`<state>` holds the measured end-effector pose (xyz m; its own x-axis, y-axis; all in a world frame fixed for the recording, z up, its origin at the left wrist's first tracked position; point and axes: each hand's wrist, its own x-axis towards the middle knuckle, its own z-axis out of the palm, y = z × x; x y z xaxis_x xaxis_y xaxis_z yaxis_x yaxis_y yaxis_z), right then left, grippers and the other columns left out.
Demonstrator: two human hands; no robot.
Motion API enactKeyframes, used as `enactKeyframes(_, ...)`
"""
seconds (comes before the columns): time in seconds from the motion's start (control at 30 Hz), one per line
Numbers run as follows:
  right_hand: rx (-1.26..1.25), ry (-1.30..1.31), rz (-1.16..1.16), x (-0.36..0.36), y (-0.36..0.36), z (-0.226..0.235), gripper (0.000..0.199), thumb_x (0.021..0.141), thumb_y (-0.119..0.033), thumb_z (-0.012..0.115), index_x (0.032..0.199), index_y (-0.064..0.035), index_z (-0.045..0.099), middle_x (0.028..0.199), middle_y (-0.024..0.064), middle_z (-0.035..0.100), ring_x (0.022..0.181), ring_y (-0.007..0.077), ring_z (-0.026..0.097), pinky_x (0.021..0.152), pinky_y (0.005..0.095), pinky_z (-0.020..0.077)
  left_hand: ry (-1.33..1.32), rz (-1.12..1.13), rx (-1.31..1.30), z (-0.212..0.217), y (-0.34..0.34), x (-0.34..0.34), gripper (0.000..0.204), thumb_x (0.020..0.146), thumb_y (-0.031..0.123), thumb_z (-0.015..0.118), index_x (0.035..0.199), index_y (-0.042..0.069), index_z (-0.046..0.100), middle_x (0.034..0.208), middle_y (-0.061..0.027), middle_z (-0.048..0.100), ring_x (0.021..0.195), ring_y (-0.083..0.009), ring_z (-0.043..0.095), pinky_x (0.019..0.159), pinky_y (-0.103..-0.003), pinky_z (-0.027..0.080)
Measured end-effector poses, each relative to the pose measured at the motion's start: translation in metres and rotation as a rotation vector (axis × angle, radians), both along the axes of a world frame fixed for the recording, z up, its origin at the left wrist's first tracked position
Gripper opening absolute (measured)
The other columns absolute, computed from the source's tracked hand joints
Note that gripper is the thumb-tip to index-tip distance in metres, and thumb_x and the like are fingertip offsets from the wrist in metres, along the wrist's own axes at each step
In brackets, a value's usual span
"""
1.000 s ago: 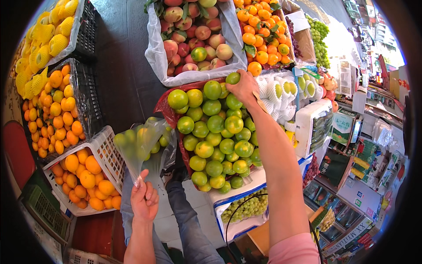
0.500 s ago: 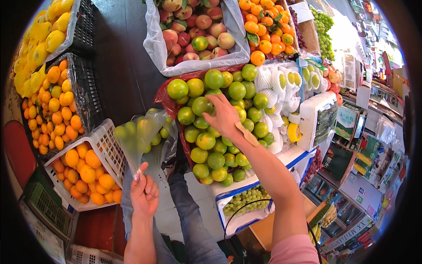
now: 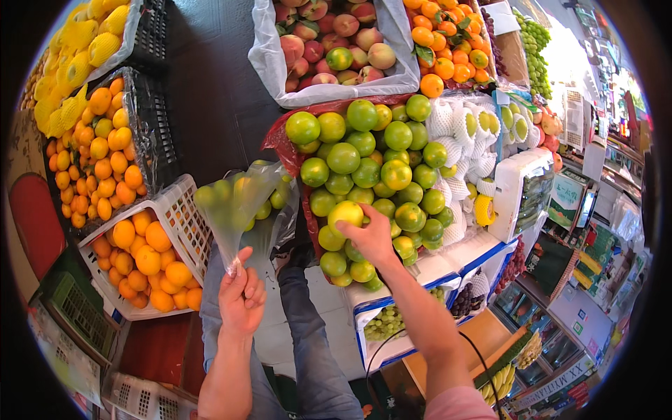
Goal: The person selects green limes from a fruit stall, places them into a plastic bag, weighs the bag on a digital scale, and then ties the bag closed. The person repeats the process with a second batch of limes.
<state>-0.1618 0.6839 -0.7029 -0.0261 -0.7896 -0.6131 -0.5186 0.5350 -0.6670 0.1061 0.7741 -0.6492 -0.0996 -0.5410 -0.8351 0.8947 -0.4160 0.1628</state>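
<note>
My left hand [image 3: 243, 297] pinches the gathered edge of a clear plastic bag [image 3: 227, 227] between thumb and fingers. Several green fruits show through the film; whether all of them lie inside it I cannot tell. To the right, my right hand [image 3: 376, 239] has its thumb and fingers around a yellowish-green tangerine [image 3: 346, 213] at the near left part of a heap of green tangerines [image 3: 343, 158]. That heap sits in a box lined with red plastic [image 3: 278, 137]. The fingers' far side is hidden by the fruit and the hand.
Peaches [image 3: 327, 45] in a lined box and orange mandarins [image 3: 455, 42] stand beyond the heap. Foam-wrapped fruits [image 3: 458, 133] adjoin it on the right, green grapes [image 3: 385, 323] below. A white crate [image 3: 183, 210] of oranges stands left. My legs [image 3: 308, 336] are beneath.
My right hand has come from the middle of the heap toward its near left side and now grips a yellowish-green tangerine. The left hand keeps its pinch on the bag. The view has shifted slightly.
</note>
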Motion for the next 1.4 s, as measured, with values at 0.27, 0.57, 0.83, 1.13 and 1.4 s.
enactKeyframes(0.27, 0.526, -1.146, -0.734, 0.056, 0.029, 0.013, 0.062, 0.093, -0.056, 0.036, 0.126, -0.0043, 0.047, 0.092, 0.0186, 0.061, 0.063, 0.0244, 0.059, 0.051, 0.0365, 0.0519, 0.028, -0.013, -0.048, 0.0, 0.0, 0.0, 0.032, 0.102, 0.019, 0.044, 0.131, 0.009, 0.052, 0.064, 0.0011, 0.041, 0.049, -0.0065, 0.031, 0.047, -0.02, 0.026)
enactKeyframes(0.57, 0.478, -0.869, -0.688, 0.084, 0.044, -0.012, 0.047, 0.093, -0.041, 0.053, 0.117, -0.0012, 0.051, 0.087, 0.011, 0.062, 0.059, 0.0182, 0.059, 0.05, 0.0308, 0.0516, 0.011, -0.022, -0.006, -0.001, 0.003, -0.001, 0.032, 0.102, 0.019, 0.046, 0.131, 0.009, 0.052, 0.063, 0.0017, 0.04, 0.048, -0.0062, 0.03, 0.047, -0.02, 0.026)
enactKeyframes(0.83, 0.363, -0.656, -0.601, 0.135, 0.071, -0.006, 0.057, 0.084, -0.019, 0.073, 0.132, -0.006, 0.045, 0.087, 0.0044, 0.06, 0.058, 0.0079, 0.053, 0.049, 0.0223, 0.0453, 0.001, -0.022, -0.004, -0.001, 0.003, -0.004, 0.031, 0.101, 0.02, 0.047, 0.13, 0.01, 0.053, 0.063, 0.0019, 0.039, 0.047, -0.0059, 0.029, 0.047, -0.02, 0.025)
enactKeyframes(1.13, -0.169, 0.187, -0.277, 0.049, 0.051, -0.034, 0.071, 0.08, -0.012, 0.075, 0.14, -0.0038, 0.04, 0.12, 0.0174, 0.052, 0.089, 0.0229, 0.061, 0.086, 0.0309, 0.0495, -0.053, -0.073, 0.014, -0.002, 0.008, -0.006, 0.032, 0.102, 0.023, 0.047, 0.132, 0.012, 0.052, 0.063, 0.0034, 0.038, 0.047, -0.0053, 0.028, 0.047, -0.021, 0.024)
enactKeyframes(1.4, -0.15, 0.162, -0.57, 0.001, 0.045, -0.009, 0.047, 0.082, -0.007, 0.071, 0.126, -0.0022, 0.054, 0.114, 0.0118, 0.051, 0.066, 0.0129, 0.055, 0.062, 0.0284, 0.0492, -0.038, -0.061, -0.017, -0.004, 0.009, -0.009, 0.033, 0.102, 0.023, 0.046, 0.133, 0.012, 0.05, 0.063, 0.0035, 0.037, 0.047, -0.0048, 0.027, 0.046, -0.02, 0.022)
